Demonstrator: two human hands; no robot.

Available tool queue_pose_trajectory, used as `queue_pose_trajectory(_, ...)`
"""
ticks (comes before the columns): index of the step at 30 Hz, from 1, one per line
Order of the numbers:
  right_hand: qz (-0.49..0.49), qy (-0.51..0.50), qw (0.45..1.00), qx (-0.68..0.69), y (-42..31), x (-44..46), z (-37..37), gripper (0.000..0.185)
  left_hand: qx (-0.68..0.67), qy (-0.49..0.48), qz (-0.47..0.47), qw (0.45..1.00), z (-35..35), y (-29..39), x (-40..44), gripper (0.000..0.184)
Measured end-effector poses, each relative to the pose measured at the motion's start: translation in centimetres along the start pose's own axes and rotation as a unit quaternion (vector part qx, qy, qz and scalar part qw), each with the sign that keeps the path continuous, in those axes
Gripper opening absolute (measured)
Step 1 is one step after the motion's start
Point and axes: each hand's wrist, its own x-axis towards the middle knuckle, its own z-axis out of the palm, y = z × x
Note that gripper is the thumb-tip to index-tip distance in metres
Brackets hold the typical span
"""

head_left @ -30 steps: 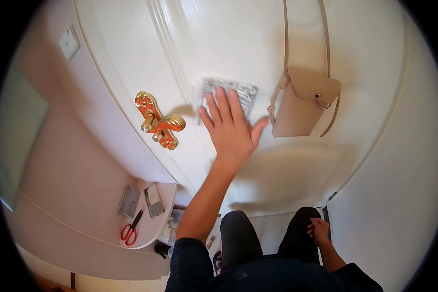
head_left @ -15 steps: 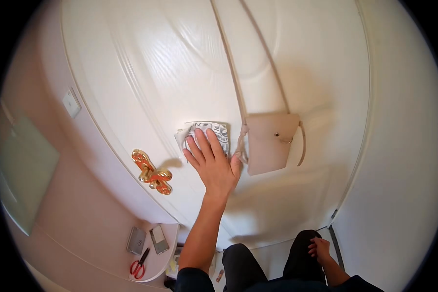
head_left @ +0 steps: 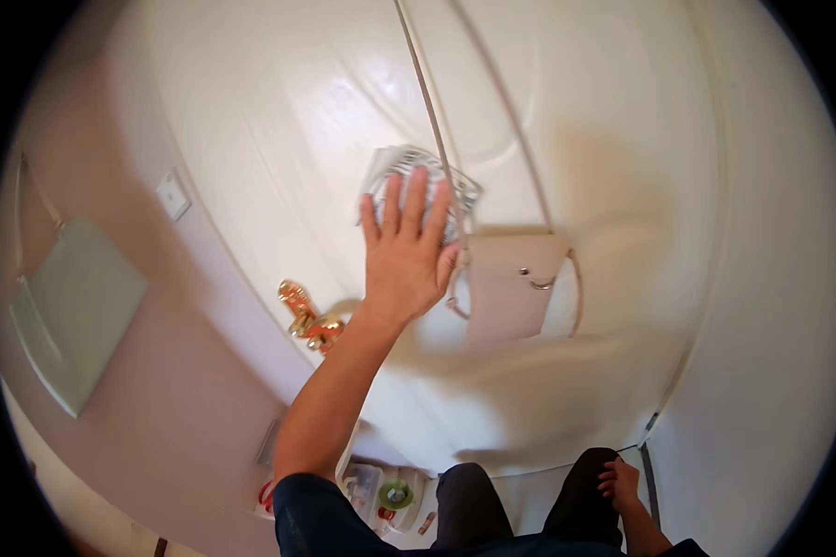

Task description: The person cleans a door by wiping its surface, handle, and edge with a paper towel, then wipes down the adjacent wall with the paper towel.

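My left hand (head_left: 404,260) lies spread on the white door (head_left: 279,121), its fingers stretched out over a white cloth with dark print (head_left: 390,165). The cloth is pressed flat against the door, partly hidden under the palm and fingers. Just right of my thumb hangs a beige shoulder bag (head_left: 506,292) on a long thin strap; the strap crosses the cloth's right part. Low on the right, my right hand (head_left: 624,483) rests by my dark-trousered knee, fingers loosely bent and slightly apart, with nothing seen in it.
Left of my forearm is an ornate gold and orange door handle (head_left: 308,320). A light switch (head_left: 172,195) and a pale green bag (head_left: 88,297) are on the left wall. Below, a green roll (head_left: 396,495) lies among boxes, near red scissors (head_left: 267,497) partly behind my sleeve.
My left hand and the cloth have moved up the door and slightly right, reaching the bag's strap. The view has shifted a little. My right hand stays by the knee.
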Motion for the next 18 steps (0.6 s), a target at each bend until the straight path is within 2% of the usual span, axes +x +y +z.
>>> queue_pose_trajectory(2,-0.001,-0.009,1.0,-0.012,0.1,0.1,-0.2,0.046,0.022,-0.037,0.063,0.997,-0.8,-1.9,-0.9,0.074)
queue_pose_trajectory(3,-0.007,-0.001,1.0,-0.014,-0.1,-0.1,-0.3,0.044,0.034,-0.044,0.053,0.997,-1.5,-3.2,-0.5,0.074)
queue_pose_trajectory(7,-0.011,-0.008,1.0,-0.017,0.0,-0.1,-0.3,0.037,0.059,0.084,-0.031,0.994,-3.4,-9.5,4.1,0.082)
queue_pose_trajectory(10,-0.009,-0.005,0.999,-0.051,-0.2,0.0,0.3,0.034,0.046,0.124,-0.059,0.989,-3.9,-13.6,5.4,0.085)
queue_pose_trajectory(15,-0.006,0.005,0.996,-0.085,-0.3,-0.1,1.8,0.031,0.09,0.091,-0.064,0.99,-3.2,-15.0,-0.1,0.093)
queue_pose_trajectory(18,-0.008,0.01,0.995,-0.101,-0.7,-0.4,2.6,0.029,0.105,-0.02,-0.055,0.993,-3.8,-15.2,-4.5,0.097)
